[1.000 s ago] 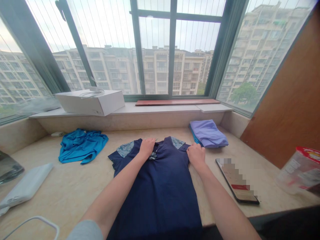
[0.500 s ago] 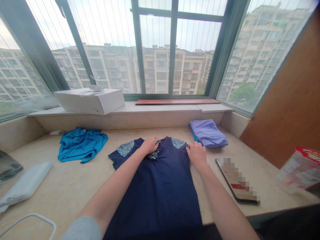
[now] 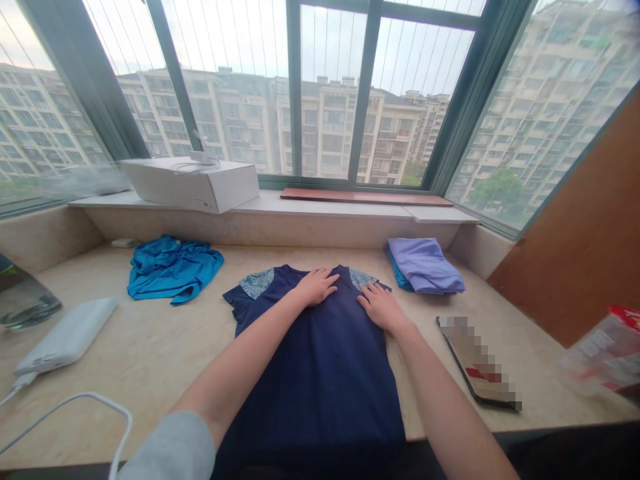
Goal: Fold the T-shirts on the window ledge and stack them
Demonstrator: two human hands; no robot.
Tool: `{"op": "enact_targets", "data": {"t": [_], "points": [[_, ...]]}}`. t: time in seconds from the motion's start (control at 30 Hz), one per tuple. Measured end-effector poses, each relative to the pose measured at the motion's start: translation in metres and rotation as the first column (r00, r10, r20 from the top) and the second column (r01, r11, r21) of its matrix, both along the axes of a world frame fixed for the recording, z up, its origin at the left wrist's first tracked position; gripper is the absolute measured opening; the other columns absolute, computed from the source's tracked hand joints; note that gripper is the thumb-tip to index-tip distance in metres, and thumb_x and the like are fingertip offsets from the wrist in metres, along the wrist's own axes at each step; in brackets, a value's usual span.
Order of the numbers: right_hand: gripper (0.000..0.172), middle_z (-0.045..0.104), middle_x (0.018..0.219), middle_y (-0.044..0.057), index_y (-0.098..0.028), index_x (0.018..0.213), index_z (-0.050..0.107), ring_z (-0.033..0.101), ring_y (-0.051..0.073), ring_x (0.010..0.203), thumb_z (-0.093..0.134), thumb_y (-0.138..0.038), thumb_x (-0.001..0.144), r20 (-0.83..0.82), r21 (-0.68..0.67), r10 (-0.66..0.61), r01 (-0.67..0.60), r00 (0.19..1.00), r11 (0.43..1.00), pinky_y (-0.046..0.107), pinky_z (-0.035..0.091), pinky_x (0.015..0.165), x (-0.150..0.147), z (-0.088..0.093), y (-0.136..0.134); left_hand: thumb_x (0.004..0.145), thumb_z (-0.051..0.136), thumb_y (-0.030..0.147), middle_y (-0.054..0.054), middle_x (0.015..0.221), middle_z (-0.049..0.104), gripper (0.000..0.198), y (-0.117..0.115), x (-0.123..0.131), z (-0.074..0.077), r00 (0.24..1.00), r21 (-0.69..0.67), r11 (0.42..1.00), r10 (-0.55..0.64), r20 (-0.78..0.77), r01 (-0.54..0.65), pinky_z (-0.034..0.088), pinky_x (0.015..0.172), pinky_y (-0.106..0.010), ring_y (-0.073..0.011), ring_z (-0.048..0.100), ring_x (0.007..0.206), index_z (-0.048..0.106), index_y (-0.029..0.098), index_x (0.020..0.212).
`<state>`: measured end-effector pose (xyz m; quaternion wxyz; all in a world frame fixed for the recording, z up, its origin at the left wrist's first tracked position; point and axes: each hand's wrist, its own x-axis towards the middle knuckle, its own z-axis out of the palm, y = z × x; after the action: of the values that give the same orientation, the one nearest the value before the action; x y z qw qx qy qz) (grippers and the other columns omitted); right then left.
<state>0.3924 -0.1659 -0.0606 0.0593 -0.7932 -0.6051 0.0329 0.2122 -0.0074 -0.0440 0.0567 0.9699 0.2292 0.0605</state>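
A navy T-shirt (image 3: 320, 360) with patterned blue shoulder panels lies spread on the stone counter, its collar toward the window and its lower part reaching the front edge. My left hand (image 3: 316, 287) rests flat on the shirt just below the neckline, fingers stretched out to the right. On the right shoulder panel lies my right hand (image 3: 381, 305), palm down with its fingers spread. Neither hand grips the cloth. My forearms cover parts of the shirt's left side and right edge.
A crumpled blue garment (image 3: 173, 270) lies to the left; folded lilac cloth (image 3: 425, 263) sits back right. A phone (image 3: 477, 367) and a red-lidded plastic jar (image 3: 605, 353) are on the right. At left are a white power bank (image 3: 67, 337) with a cable and a glass vessel (image 3: 25, 297). A white box (image 3: 190, 187) occupies the sill.
My left hand has let go of the bunched patterned cloth at the collar and flattened out. My right hand has moved from the sleeve edge inward onto the shoulder. The view has shifted slightly.
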Motion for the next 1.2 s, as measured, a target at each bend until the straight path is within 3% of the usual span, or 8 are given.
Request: {"op": "enact_targets", "data": {"t": [0.1, 0.2, 0.4, 0.5, 0.63, 0.77, 0.97, 1.2], "points": [[0.051, 0.042, 0.159, 0.011, -0.024, 0.151, 0.046, 0.037, 0.027, 0.146, 0.035, -0.044, 0.106, 0.045, 0.014, -0.016, 0.015, 0.999, 1.000, 0.042, 0.029, 0.115, 0.004, 0.002, -0.003, 0.104, 0.040, 0.039, -0.015, 0.157, 0.044, 0.047, -0.008, -0.018, 0.011, 0.997, 0.053, 0.997, 0.057, 0.056, -0.060, 0.021, 0.122, -0.044, -0.0280, 0.037, 0.147, 0.051, 0.019, 0.146], [0.045, 0.054, 0.149, 0.012, -0.023, 0.140, 0.059, 0.051, 0.025, 0.134, 0.038, -0.040, 0.105, 0.107, 0.060, -0.102, 0.096, 0.989, 0.994, 0.037, 0.035, 0.109, 0.013, 0.007, -0.010, 0.103, 0.040, 0.040, -0.019, 0.153, 0.048, 0.049, -0.016, -0.059, 0.018, 0.991, 0.076, 0.989, 0.124, 0.049, -0.128, 0.024, 0.120, -0.047, -0.0318, 0.040, 0.144, 0.054, 0.016, 0.143], [0.033, 0.066, 0.132, 0.012, -0.027, 0.123, 0.073, 0.058, 0.028, 0.121, 0.050, -0.035, 0.101, 0.113, 0.087, -0.250, 0.241, 0.962, 0.967, 0.040, 0.039, 0.101, 0.021, 0.006, -0.022, 0.101, 0.040, 0.056, -0.018, 0.163, 0.031, 0.065, -0.022, -0.134, 0.006, 0.945, -0.030, 0.956, 0.285, -0.163, -0.293, 0.023, 0.120, -0.054, -0.0357, 0.024, 0.152, 0.037, 0.023, 0.156], [0.029, 0.070, 0.124, 0.010, -0.027, 0.115, 0.076, 0.058, 0.028, 0.120, 0.052, -0.034, 0.100, 0.117, 0.103, -0.279, 0.267, 0.953, 0.958, 0.041, 0.038, 0.101, 0.016, 0.004, -0.021, 0.104, 0.033, 0.050, -0.016, 0.164, 0.030, 0.061, -0.021, -0.145, -0.002, 0.952, -0.050, 0.954, 0.290, -0.099, -0.296, 0.021, 0.121, -0.052, -0.0318, 0.022, 0.153, 0.037, 0.019, 0.156], [0.028, 0.071, 0.120, 0.011, -0.025, 0.109, 0.078, 0.060, 0.029, 0.116, 0.053, -0.032, 0.099, 0.133, 0.124, -0.303, 0.287, 0.944, 0.950, 0.041, 0.040, 0.097, 0.010, 0.008, -0.021, 0.104, 0.031, 0.035, -0.014, 0.157, 0.045, 0.053, -0.010, -0.159, 0.000, 0.944, 0.061, 0.942, 0.330, 0.021, -0.331, 0.027, 0.121, -0.043, -0.0265, 0.039, 0.146, 0.046, 0.014, 0.150], [0.036, 0.072, 0.116, 0.016, -0.021, 0.116, 0.075, 0.065, 0.032, 0.108, 0.049, -0.039, 0.100, 0.132, 0.158, -0.381, 0.360, 0.915, 0.919, 0.041, 0.045, 0.088, 0.012, 0.015, -0.026, 0.097, 0.039, 0.019, -0.020, 0.142, 0.059, 0.047, 0.006, -0.189, 0.013, 0.852, 0.236, 0.823, 0.520, 0.055, -0.517, 0.036, 0.114, -0.044, -0.0315, 0.052, 0.134, 0.057, 0.008, 0.139], [0.041, 0.076, 0.110, 0.015, -0.020, 0.120, 0.073, 0.070, 0.033, 0.102, 0.055, -0.046, 0.095, -0.090, 0.145, -0.396, 0.405, 0.914, 0.903, 0.039, 0.049, 0.082, 0.015, 0.009, -0.027, 0.094, 0.050, 0.035, -0.026, 0.107, 0.070, 0.038, 0.009, -0.211, 0.015, 0.726, 0.254, 0.692, 0.684, 0.070, -0.676, 0.046, 0.097, -0.050, -0.0408, 0.062, 0.111, 0.073, 0.006, 0.103], [0.025, 0.076, 0.108, 0.009, -0.023, 0.104, 0.078, 0.069, 0.029, 0.102, 0.059, -0.031, 0.090, -0.157, 0.257, -0.282, 0.314, 0.947, 0.914, 0.038, 0.050, 0.086, 0.016, -0.001, -0.021, 0.092, 0.049, 0.024, -0.020, 0.107, 0.071, 0.027, 0.006, -0.201, 0.012, 0.725, 0.223, 0.693, 0.677, 0.126, -0.685, 0.046, 0.096, -0.047, -0.0367, 0.065, 0.107, 0.073, 0.013, 0.094]]}}
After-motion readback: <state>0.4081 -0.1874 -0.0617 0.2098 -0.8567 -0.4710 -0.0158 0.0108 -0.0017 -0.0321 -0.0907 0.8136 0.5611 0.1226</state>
